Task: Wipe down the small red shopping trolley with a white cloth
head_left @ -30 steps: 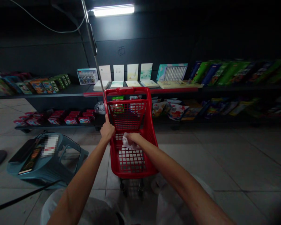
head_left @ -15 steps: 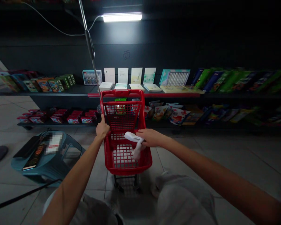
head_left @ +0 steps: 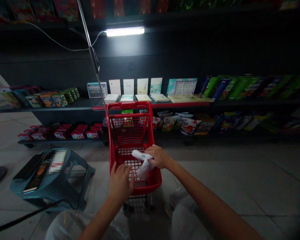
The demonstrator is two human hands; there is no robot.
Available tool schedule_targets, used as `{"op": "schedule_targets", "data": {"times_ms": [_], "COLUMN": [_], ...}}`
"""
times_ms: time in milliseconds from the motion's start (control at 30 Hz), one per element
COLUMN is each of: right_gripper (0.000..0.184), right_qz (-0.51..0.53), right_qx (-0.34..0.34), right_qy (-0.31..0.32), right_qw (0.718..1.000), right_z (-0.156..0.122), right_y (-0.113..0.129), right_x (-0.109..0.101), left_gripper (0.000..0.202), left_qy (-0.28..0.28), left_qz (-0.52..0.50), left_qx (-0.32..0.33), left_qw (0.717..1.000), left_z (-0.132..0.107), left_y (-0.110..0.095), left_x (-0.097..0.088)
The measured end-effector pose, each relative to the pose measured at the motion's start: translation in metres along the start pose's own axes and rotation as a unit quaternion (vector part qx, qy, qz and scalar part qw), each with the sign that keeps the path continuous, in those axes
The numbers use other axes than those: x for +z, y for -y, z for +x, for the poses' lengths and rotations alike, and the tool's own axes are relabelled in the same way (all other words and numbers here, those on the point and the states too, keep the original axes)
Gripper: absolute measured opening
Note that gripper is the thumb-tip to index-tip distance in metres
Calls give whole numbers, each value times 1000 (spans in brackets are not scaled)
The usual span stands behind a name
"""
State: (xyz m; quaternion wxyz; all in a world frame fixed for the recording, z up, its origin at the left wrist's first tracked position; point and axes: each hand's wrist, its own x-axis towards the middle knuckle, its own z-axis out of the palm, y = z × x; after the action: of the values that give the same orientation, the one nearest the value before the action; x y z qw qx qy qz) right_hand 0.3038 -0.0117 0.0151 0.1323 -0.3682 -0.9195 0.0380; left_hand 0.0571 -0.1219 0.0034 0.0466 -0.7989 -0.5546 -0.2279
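Observation:
A small red shopping cart [head_left: 115, 133] stands on the tiled floor in front of me. My right hand [head_left: 158, 156] is closed round a white cloth [head_left: 142, 163] that hangs over the cart's right rim. My left hand [head_left: 120, 181] rests with its fingers spread on the cart's near left rim. A thin metal pole [head_left: 92, 60] rises from the cart's far left corner.
A teal plastic stool [head_left: 55, 178] with a phone and a book on it sits at the left, a black cable trailing from it. Low dark shelves [head_left: 72, 103] of books, boxes and packets run along the back wall under a tube light [head_left: 125, 31].
My left hand has let go of the pole and dropped to the cart's near rim. The right hand with the cloth has moved from inside the basket to the right rim.

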Motion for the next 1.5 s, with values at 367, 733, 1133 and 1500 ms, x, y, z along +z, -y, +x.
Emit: {"op": "schedule_targets", "data": {"times_ms": [367, 733, 1133, 1500], "right_gripper": [11, 16, 30, 36], "right_qz": [7, -27, -81, -89], "right_qx": [19, 23, 121, 188], "right_qy": [-23, 31, 57, 60], "right_qw": [1000, 999, 988, 976], "right_z": [-4, 2, 33, 60], "right_y": [23, 42, 71, 79], "right_x": [3, -4, 2, 10], "left_gripper": [31, 33, 37, 23], "left_qy": [-41, -66, -53, -16], "left_qz": [-19, -10, -19, -79], "left_qx": [185, 250, 189, 107], "left_qw": [982, 966, 980, 991], "left_z": [-34, -18, 28, 16], "left_y": [22, 81, 146, 70], "left_x": [14, 19, 34, 25]}}
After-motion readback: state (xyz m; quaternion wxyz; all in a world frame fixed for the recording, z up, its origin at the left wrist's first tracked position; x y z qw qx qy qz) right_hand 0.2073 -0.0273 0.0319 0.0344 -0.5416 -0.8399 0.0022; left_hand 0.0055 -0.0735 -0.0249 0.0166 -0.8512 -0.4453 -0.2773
